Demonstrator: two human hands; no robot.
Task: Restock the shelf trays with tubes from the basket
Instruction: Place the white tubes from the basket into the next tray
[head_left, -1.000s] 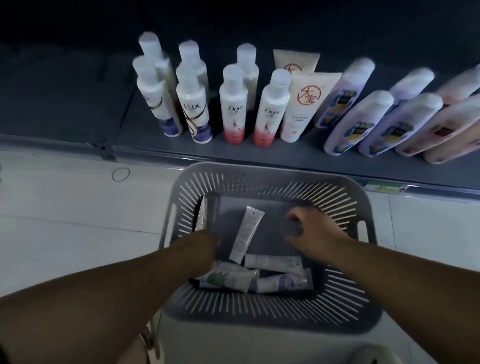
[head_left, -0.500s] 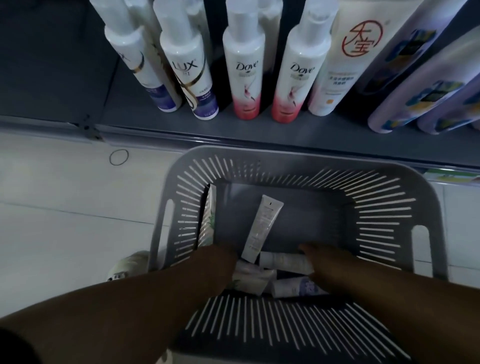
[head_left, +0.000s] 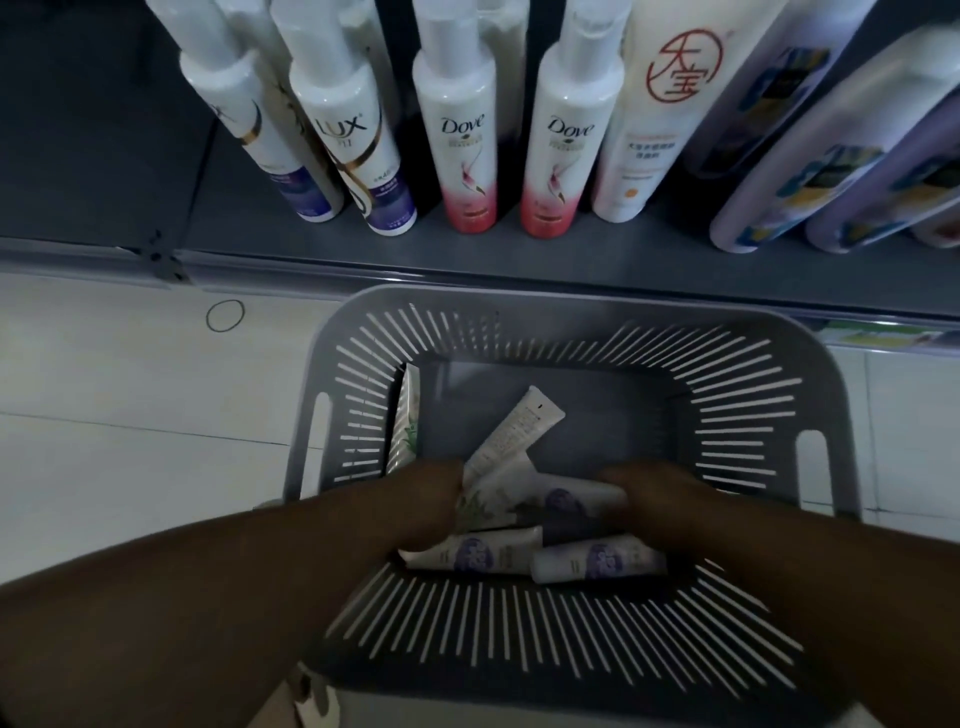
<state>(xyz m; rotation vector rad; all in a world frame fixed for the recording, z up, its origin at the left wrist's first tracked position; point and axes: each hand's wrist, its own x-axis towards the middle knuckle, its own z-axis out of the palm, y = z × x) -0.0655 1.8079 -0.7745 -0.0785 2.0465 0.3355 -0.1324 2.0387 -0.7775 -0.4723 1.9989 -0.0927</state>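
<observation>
Plastic tubes, slick and loosely heaped, could be slipping out sideways if the two hands are squeezing unevenly, and dropping back into the grey basket. The left grip and right grip are pressing curled fingers against opposite ends of the heap. Whether either is closing round a tube cannot be told. Beyond, Dove bottles are standing on the shelf.
</observation>
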